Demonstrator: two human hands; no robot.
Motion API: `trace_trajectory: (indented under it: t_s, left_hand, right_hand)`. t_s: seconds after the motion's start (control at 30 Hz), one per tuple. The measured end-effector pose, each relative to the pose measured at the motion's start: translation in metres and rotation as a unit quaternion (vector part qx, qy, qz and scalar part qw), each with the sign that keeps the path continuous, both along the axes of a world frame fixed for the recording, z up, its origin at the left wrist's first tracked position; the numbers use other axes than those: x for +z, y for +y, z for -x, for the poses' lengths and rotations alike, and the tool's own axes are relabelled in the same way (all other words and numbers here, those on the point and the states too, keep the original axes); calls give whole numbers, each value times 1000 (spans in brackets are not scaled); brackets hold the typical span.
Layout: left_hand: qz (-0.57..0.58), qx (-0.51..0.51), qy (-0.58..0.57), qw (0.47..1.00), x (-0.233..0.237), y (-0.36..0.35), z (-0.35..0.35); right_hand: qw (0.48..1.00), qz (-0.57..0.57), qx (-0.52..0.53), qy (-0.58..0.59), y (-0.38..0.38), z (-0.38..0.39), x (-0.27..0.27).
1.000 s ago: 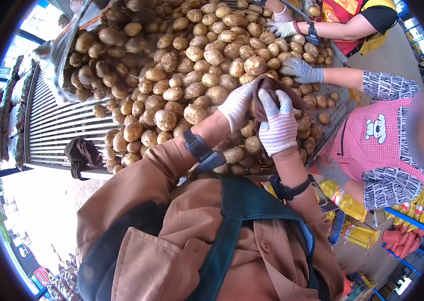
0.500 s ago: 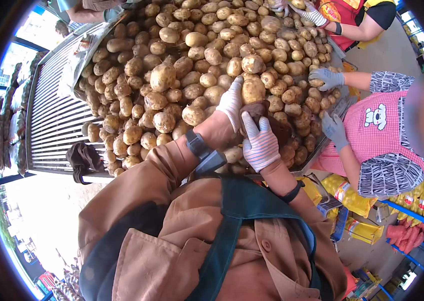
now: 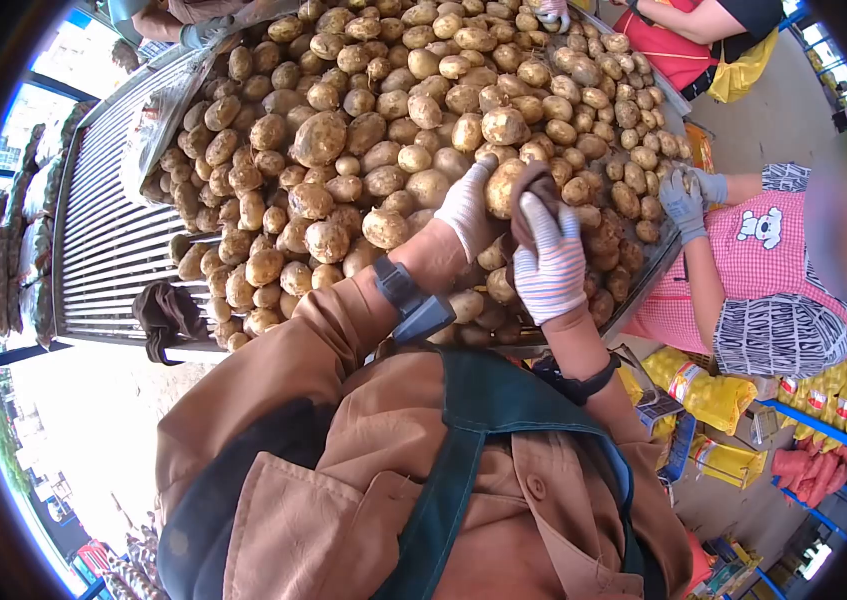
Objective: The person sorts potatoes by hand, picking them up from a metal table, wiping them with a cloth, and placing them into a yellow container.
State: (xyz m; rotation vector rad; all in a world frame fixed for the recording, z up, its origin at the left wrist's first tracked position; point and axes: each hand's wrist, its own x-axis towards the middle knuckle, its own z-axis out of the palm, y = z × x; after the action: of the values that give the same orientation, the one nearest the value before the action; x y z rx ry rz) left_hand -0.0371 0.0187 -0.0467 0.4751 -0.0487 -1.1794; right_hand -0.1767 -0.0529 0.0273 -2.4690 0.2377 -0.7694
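Note:
My left hand, in a white glove, is closed around a large muddy potato over the heap. A dark brown cloth is gripped in my right hand, which wears a striped glove. The cloth lies against the right side of that potato, and its lower part is hidden behind my fingers. Many other potatoes of mixed sizes surround both hands, some with dirt on their skins.
The potatoes lie on a slatted metal table. Another dark cloth hangs at its near left edge. On the right, a co-worker in a pink checked apron stands close. Others are at the far side. Yellow bags stand below right.
My right hand has moved up and right with the cloth, along the potato's side. The pink-aproned co-worker's hands have come together. The far right co-worker has shifted, and one hand left the heap.

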Motion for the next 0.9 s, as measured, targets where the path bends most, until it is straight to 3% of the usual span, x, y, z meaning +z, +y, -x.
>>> trace_trajectory:
  t_s: [0.07, 0.17, 0.2, 0.3, 0.33, 0.4, 0.47, 0.5, 0.53, 0.57, 0.6, 0.67, 0.73, 0.8, 0.83, 0.9]
  left_hand:
    - [-104, -30, 153, 982, 59, 8, 5]
    - [-98, -33, 166, 981, 65, 17, 4]
    - [-112, -35, 169, 979, 62, 16, 4]
    - [-84, -50, 69, 993, 54, 19, 5]
    - [-80, -55, 58, 994, 56, 19, 6]
    - [-91, -63, 102, 989, 66, 17, 8]
    - [-75, -88, 231, 966, 65, 16, 3]
    - [-72, -98, 294, 948, 64, 15, 1]
    - [4, -140, 484, 864, 62, 22, -17]
    - [-56, -79, 335, 937, 57, 17, -9]
    - [-149, -28, 175, 973, 68, 12, 2]
    - [-133, -6, -109, 985, 40, 17, 6]
    - [-208, 31, -49, 976, 69, 18, 10]
    - [-266, 28, 86, 960, 70, 14, 5]
    - [-265, 14, 97, 959, 68, 15, 5]
    - [-263, -6, 114, 958, 61, 21, -1]
  right_hand:
    - [999, 13, -10, 35, 0, -1, -12]
    - [992, -35, -85, 81, -32, -7, -43]
    - [966, -249, -72, 5, -36, -14, -44]
    - [890, -443, -23, -108, -42, -14, -33]
    - [927, -367, -26, -71, -48, -16, -26]
    - [947, -317, 15, -51, -42, -17, -7]
    - [916, -387, 94, -54, -25, -23, -2]
    - [962, -265, 61, -36, -13, -21, 10]
    - [986, -154, 66, -25, -9, -17, 15]
    - [997, -40, 70, -13, -5, -14, 19]
    - [996, -11, 84, 10, 4, -9, 21]
    - [993, 41, 83, 67, 4, -4, 7]
    - [987, 71, 80, 120, -8, -2, -1]
    - [980, 117, 70, 143, -15, -1, -5]
    - [969, 120, 32, 213, -19, -1, 6]
    - [968, 89, -8, 234, -24, -3, 6]
